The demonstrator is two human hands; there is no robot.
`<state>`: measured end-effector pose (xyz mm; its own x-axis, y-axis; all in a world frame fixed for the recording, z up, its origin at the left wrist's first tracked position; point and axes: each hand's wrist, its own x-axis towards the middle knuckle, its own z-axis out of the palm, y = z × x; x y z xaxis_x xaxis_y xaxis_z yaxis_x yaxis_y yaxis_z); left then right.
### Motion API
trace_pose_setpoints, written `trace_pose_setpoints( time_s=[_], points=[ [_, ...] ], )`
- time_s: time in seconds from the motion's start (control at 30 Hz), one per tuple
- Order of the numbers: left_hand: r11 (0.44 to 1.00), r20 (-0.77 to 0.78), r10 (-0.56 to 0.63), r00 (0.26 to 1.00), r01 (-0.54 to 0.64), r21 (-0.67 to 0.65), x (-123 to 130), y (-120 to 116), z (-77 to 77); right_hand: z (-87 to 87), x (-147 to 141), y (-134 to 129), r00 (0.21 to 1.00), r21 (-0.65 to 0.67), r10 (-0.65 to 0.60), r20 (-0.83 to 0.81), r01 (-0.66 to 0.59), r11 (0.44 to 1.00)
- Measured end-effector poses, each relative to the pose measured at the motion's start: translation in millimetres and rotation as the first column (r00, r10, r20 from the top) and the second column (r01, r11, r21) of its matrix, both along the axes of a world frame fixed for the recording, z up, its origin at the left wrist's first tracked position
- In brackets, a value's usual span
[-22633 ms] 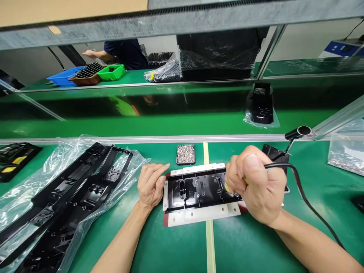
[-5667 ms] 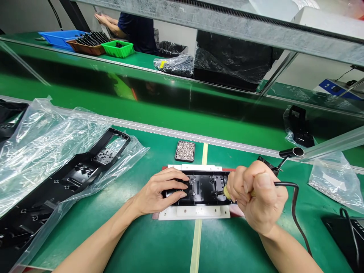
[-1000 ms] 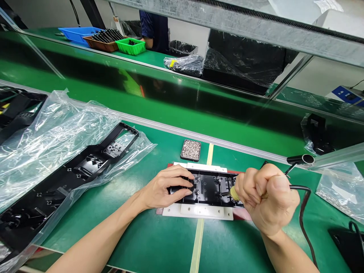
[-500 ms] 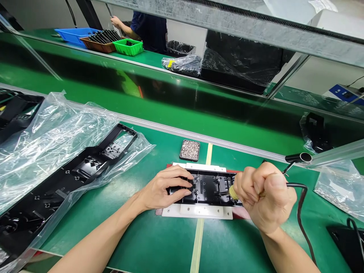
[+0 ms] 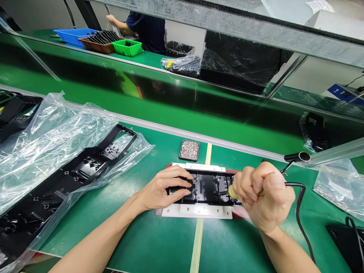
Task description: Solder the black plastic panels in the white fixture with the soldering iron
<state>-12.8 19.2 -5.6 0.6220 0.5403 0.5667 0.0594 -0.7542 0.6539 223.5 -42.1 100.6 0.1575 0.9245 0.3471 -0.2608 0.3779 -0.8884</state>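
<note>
A long black plastic housing (image 5: 209,187) lies in a white fixture (image 5: 199,211), its ribbed inner side facing up. My left hand (image 5: 167,187) holds the housing's left end, with curved fingers and thumb pressed over it. In a closed fist, my right hand (image 5: 264,195) grips what looks like a corded electric screwdriver (image 5: 232,192). Only its yellowish front part shows; the fist hides most of the body. Its thin tip points down and left into the housing, and I cannot make out the exact contact point.
A small black tray of screws (image 5: 189,150) sits behind the fixture. At left, a similar larger black housing (image 5: 82,170) lies on clear plastic wrap (image 5: 76,125). A black cable (image 5: 298,212) hangs right. Beyond the metal rail, a co-worker's arm (image 5: 122,25) is near bins (image 5: 127,48).
</note>
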Motion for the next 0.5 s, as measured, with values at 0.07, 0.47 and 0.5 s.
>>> trace_pose_setpoints(
  time_s=[0.07, 0.47, 0.5],
  points=[
    [1.0, -0.002, 0.003, 1.0, -0.003, 0.0, 0.1, -0.2, 1.0, 0.0, 0.4, 0.0, 1.0, 0.001, 0.004, -0.001, -0.004, 1.0],
    [1.0, -0.004, -0.001, 1.0, 0.001, 0.0, -1.1, 0.2, -1.5, 1.0, -0.3, -0.2, 1.0, 0.001, -0.007, 0.009, 0.007, 1.0],
    [1.0, -0.005, 0.0, 1.0, 0.0, 0.0, -1.1, 0.2, -1.6, 1.1, -0.5, -0.2, 1.0, 0.001, -0.007, 0.007, 0.007, 1.0]
  ],
)
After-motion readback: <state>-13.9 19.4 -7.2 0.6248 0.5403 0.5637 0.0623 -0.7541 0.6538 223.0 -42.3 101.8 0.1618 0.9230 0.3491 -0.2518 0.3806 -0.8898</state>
